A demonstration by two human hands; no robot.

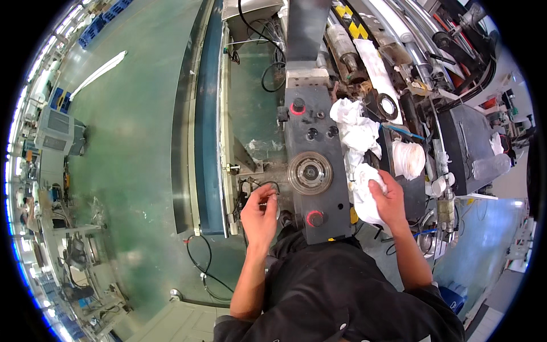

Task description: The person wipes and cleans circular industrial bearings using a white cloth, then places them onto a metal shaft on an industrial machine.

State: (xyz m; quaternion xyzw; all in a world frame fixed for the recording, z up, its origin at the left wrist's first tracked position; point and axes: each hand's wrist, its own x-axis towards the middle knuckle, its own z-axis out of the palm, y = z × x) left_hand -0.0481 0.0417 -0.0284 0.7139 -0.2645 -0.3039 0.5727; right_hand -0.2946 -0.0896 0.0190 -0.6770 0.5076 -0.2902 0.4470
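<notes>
- Green floor (137, 176) spreads left of a dark machine panel (331, 200) with a round dial (310, 172).
- Right hand (390, 199): grip clamped on a white cloth (362, 200), just right of the panel.
- Left hand (260, 214): left of the panel, fingers curled; cannot tell whether its grip is fully together.

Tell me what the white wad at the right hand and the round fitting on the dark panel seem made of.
White wad: soft, matte cloth or paper, judging by its crumpled folds. Round fitting: probably shiny metal, given bright concentric rings, though clear plastic is possible.
</notes>
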